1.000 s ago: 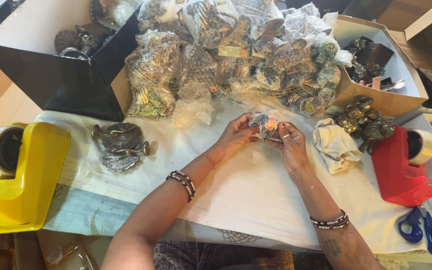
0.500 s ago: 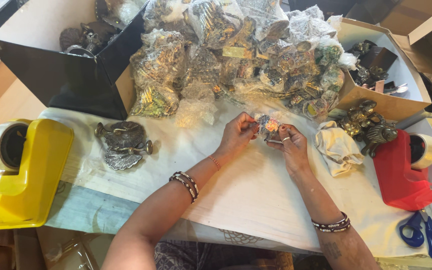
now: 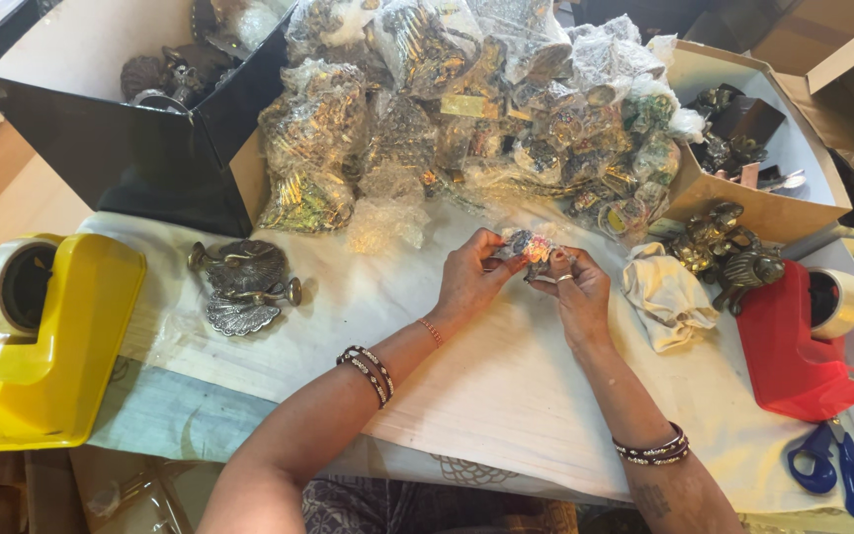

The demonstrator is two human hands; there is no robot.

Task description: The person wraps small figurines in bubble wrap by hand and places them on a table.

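Both hands meet over the middle of the cloth-covered counter (image 3: 467,396): the left hand (image 3: 467,282) and the right hand (image 3: 577,297) have their fingers pinched shut around a small, colourful ornament in clear bubble wrap (image 3: 531,247), held just above the cloth. The wrapping of this piece looks partly done; I cannot tell whether it is sealed.

Behind it, a big heap of bubble-wrapped metal pieces (image 3: 467,109) suggests most of the lot is already wrapped. Still bare, by my reckoning, are the dark metal leaf-shaped pieces (image 3: 244,287) to the left and the small brass figurines (image 3: 724,247) to the right, beside a crumpled cream cloth (image 3: 664,297).

A yellow tape dispenser (image 3: 46,346) stands far left, a red tape dispenser (image 3: 803,341) far right, blue-handled scissors (image 3: 842,475) near it. Nothing crowds the hands; the heap sits close behind them.
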